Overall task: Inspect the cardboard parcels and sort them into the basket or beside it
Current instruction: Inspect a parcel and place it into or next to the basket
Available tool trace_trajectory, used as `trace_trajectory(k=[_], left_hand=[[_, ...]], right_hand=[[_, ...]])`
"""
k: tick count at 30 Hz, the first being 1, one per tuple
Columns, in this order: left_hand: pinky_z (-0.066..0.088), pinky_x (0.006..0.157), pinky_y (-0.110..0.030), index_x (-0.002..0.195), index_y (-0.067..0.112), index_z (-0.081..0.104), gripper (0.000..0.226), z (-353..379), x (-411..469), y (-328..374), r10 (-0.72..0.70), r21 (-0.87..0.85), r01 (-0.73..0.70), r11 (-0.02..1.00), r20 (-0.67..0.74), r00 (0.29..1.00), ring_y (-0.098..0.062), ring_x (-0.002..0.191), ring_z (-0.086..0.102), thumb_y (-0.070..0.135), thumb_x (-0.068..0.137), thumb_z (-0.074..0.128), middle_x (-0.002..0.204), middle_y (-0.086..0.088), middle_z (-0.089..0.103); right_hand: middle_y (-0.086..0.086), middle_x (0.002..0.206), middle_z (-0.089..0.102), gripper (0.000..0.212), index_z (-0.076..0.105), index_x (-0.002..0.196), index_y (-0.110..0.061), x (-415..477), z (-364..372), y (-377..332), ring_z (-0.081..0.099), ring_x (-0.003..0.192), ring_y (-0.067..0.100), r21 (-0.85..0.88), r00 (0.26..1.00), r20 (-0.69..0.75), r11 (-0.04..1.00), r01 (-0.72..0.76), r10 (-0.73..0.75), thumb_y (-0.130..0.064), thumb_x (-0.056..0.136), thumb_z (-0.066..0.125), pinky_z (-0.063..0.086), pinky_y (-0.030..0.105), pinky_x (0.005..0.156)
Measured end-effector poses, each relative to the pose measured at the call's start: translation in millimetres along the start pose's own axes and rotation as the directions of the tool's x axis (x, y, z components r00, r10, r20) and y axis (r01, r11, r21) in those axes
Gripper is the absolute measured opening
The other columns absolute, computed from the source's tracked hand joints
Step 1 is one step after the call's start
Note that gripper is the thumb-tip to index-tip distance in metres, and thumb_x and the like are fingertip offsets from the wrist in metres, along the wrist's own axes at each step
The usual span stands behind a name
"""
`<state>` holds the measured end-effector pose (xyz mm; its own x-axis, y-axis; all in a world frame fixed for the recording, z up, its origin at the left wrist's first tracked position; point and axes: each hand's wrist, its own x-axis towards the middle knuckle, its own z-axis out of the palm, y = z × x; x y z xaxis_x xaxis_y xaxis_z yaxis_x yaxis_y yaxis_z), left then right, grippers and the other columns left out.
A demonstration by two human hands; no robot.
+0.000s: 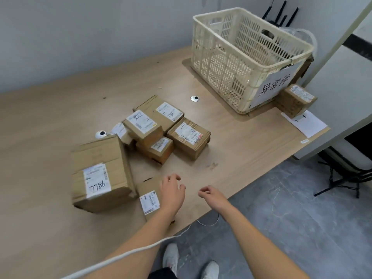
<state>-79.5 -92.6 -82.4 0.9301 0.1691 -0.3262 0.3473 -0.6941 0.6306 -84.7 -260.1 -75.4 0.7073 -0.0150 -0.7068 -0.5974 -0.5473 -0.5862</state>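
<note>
The left hand (172,193) lies palm-down with fingers spread on a small flat parcel (150,198) at the table's (50,117) near edge, not closed around it; the right hand (211,195) hovers just beside it, fingers loosely curled and empty. The cream basket (251,57) stands at the far right corner, one parcel (296,99) beside it. A large box (100,174) sits left of the hands, and a cluster of smaller parcels (161,127) lies behind.
</note>
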Motion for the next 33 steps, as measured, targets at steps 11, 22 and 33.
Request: trace_trajectory(k=[11, 22, 33], left_hand=[[0.041, 0.1, -0.039, 0.146, 0.005, 0.03, 0.055, -7, -9, -99, -0.54, -0.339, 0.535, 0.774, 0.09, 0.837, -0.042, 0.131, 0.051, 0.018, 0.101, 0.06, 0.146, -0.025, 0.051], [0.039, 0.114, -0.043, 0.141, 0.002, 0.06, 0.063, 10, 12, -74, -0.472, -0.233, 0.5, 0.834, 0.168, 0.866, -0.039, 0.135, 0.047, 0.047, 0.098, 0.049, 0.143, -0.021, 0.053], [0.047, 0.101, -0.038, 0.122, 0.018, 0.057, 0.021, -9, -6, 96, -0.029, -0.488, 0.006, 0.873, -0.04, 0.999, -0.024, 0.119, 0.054, 0.03, 0.106, 0.052, 0.123, -0.003, 0.052]], right_hand=[[0.012, 0.157, 0.046, 0.07, 0.026, 0.163, -0.022, -6, 98, -25, 0.048, 0.141, 0.027, -0.036, 0.971, 0.235, 0.999, -0.035, 0.042, -0.039, 0.102, 0.054, 0.036, 0.034, 0.115], [0.0, 0.146, 0.057, 0.069, 0.055, 0.147, -0.023, -3, 79, -6, 0.055, 0.133, 0.022, 0.265, 0.999, 0.011, 0.963, -0.05, 0.048, -0.061, 0.09, 0.064, 0.043, 0.031, 0.108], [0.003, 0.104, 0.075, 0.015, 0.061, 0.113, -0.019, -33, -32, -36, 0.073, 0.087, 0.014, 0.516, 0.891, -0.452, 0.798, 0.312, -0.056, -0.031, 0.106, 0.059, 0.053, 0.017, 0.058]])
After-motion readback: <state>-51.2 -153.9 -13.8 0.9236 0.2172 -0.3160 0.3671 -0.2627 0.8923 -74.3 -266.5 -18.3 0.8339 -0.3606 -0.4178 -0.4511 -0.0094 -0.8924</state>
